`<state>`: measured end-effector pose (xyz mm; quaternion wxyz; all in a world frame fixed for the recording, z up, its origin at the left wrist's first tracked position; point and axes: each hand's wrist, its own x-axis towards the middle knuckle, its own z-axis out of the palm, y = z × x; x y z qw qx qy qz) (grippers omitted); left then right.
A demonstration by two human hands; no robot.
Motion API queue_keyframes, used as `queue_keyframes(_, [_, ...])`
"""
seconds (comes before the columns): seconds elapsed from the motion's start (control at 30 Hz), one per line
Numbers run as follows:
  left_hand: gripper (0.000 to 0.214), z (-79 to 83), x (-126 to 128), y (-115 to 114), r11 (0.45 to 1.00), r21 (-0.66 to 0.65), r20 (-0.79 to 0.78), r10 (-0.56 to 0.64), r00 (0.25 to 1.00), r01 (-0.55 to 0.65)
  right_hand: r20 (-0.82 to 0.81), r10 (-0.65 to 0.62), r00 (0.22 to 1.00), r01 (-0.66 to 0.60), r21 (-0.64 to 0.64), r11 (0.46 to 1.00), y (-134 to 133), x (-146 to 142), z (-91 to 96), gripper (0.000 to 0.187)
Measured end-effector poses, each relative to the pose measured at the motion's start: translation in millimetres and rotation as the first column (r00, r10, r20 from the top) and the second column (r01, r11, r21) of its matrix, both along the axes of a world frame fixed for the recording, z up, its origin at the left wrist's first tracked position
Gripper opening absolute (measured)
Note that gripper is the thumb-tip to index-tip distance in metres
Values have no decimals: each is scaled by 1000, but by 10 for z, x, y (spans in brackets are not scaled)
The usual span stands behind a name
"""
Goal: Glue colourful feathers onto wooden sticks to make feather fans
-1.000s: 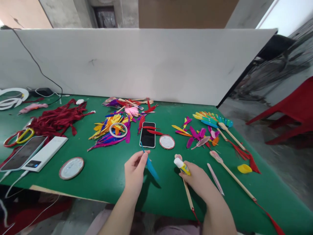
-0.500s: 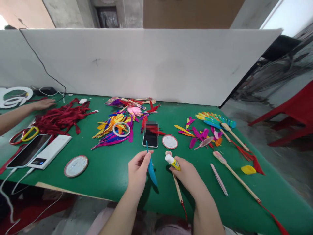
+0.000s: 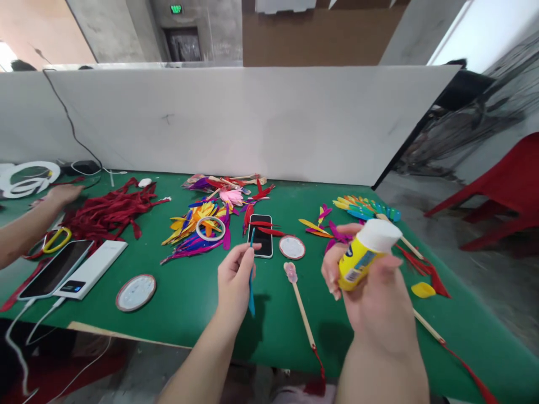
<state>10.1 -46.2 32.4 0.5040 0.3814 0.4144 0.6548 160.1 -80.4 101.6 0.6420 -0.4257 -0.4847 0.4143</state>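
Between the thumb and fingers of my left hand (image 3: 234, 278) is a blue feather (image 3: 251, 289), its tip hanging down. My right hand (image 3: 374, 297) is raised close to the camera, wrapped round a yellow glue bottle (image 3: 357, 261) with a white cap (image 3: 381, 234). On the green table between my hands lies a wooden stick (image 3: 304, 314) with a rounded, pinkish glossy head and a red tassel (image 3: 319, 376). A dark-screened phone (image 3: 263, 247) with red feathers across it and a round white lid (image 3: 292, 247) lie just beyond.
Piled feathers (image 3: 197, 219) with a white ring (image 3: 210, 229) lie left of centre. Red ribbons (image 3: 112, 210), scissors (image 3: 58, 240), a phone (image 3: 54, 269) and a power bank (image 3: 95, 269) are farther left, near another person's hand (image 3: 63, 196). A feathered fan (image 3: 366, 207) lies right; a white panel (image 3: 189, 123) stands behind.
My right hand has lifted the glue bottle up and right, away from the stick, which now lies free on the table. My left hand still pinches the blue feather, now seen more edge-on.
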Motion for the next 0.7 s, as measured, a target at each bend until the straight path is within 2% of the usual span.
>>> queue_keyframes(0.03, [31,91,14,17,999,40,-4,0,1000,0,-17,29,999,-30,-21,999,-21,-20,14,50])
queue_keyframes(0.1, [29,219,57,34,995,100,-26,-12,1000,14,-21,-1,1000,0,-66,998,-51,-49,-26,48])
queue_keyframes(0.17, [28,233,109,24,991,130,-41,-19,999,24,-13,-58,998,56,-121,991,-64,-63,-118,49])
queue_keyframes(0.23, [28,134,158,-11,994,94,-48,-50,998,54,-26,-46,999,43,-97,994,-71,-61,-206,36])
queue_keyframes(0.3, [29,-18,196,-66,997,22,-39,-77,996,78,-77,6,997,-6,2,1000,-92,-36,-258,21])
queue_keyframes(0.37, [32,-153,222,-131,996,-36,-31,-79,996,78,-159,9,987,9,111,994,-132,14,-274,19])
queue_keyframes(0.43, [34,-228,243,-191,996,-57,-31,-74,997,72,-197,-32,980,59,134,989,-178,72,-268,29])
queue_keyframes(0.47, [34,-240,254,-217,996,-53,-34,-71,997,69,-177,-57,983,75,102,992,-195,97,-262,39])
queue_keyframes(0.53, [33,-226,282,-258,998,-25,-51,-60,997,59,-33,-57,998,57,-16,998,-208,119,-246,63])
queue_keyframes(0.57, [32,-205,299,-273,998,-11,-71,-59,996,58,-23,-90,996,90,-16,996,-201,115,-239,68])
queue_keyframes(0.6, [30,-176,318,-286,998,2,-101,-58,993,59,-76,-155,985,157,21,987,-189,103,-234,70])
queue_keyframes(0.7, [24,-34,385,-315,995,44,-223,-76,972,87,-283,2,959,12,49,999,-128,45,-238,63])
